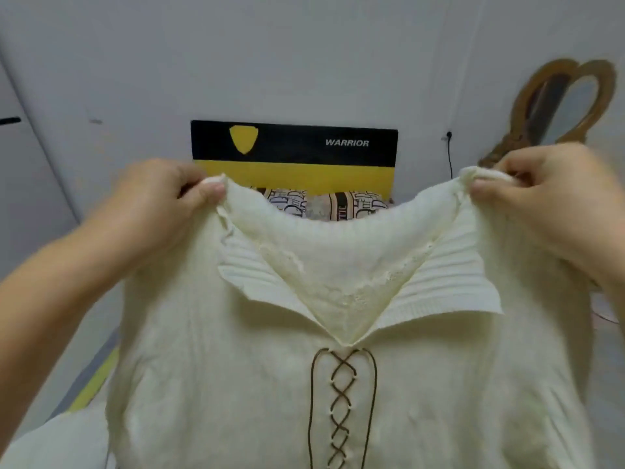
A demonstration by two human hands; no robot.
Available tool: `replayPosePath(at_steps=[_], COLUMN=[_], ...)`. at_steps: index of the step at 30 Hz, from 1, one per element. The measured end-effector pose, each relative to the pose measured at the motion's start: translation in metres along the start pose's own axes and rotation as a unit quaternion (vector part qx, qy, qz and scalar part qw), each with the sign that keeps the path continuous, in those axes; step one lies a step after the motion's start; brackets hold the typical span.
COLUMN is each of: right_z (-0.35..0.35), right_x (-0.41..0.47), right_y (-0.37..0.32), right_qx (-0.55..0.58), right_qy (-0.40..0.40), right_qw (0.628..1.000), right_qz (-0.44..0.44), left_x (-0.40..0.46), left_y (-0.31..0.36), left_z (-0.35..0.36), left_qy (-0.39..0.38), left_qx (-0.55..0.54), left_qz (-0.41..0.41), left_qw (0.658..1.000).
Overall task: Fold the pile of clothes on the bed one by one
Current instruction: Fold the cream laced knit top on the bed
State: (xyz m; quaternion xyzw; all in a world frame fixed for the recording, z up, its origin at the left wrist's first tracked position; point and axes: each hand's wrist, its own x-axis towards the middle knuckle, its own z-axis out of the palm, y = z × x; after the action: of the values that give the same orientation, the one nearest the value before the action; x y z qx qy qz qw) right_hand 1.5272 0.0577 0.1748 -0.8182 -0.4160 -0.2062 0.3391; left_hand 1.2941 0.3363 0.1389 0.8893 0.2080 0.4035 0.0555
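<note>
A cream knit sweater (257,377) with a ribbed collar and brown criss-cross lacing down the front hangs in front of me and fills the lower view. My left hand (162,211) pinches its left shoulder. My right hand (541,198) pinches its right shoulder. Both hands hold it up at about the same height, spread wide with the front toward me. The sweater hides the bed and the pile of clothes beneath it.
A black and yellow board (294,154) marked WARRIOR leans on the white wall behind. Patterned pillows (324,204) show over the sweater's neckline. A wooden-framed mirror (561,103) hangs at the right. A yellow and grey sheet edge (91,384) shows at lower left.
</note>
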Motion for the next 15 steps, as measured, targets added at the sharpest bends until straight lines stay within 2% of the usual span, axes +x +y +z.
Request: replayPosePath(at_steps=[4, 6, 10, 15], right_z=[0.11, 0.163, 0.248, 0.328], right_x=[-0.055, -0.087, -0.142, -0.161], right_y=[0.05, 0.077, 0.113, 0.149], right_qx=[-0.02, -0.01, -0.002, -0.014], right_qy=[-0.163, -0.226, -0.294, -0.347], right_qw=[0.983, 0.965, 0.94, 0.917], right_qz=[0.085, 0.131, 0.173, 0.196], left_x=[-0.063, -0.102, -0.165, -0.196], left_y=[-0.04, -0.056, -0.077, -0.107], left_z=[0.109, 0.157, 0.234, 0.304], left_qy=[-0.198, -0.253, -0.321, -0.322], left_qx=[0.001, -0.008, -0.051, -0.02], left_qz=[-0.093, -0.122, -0.178, -0.216], left_qw=[0.976, 0.96, 0.929, 0.922])
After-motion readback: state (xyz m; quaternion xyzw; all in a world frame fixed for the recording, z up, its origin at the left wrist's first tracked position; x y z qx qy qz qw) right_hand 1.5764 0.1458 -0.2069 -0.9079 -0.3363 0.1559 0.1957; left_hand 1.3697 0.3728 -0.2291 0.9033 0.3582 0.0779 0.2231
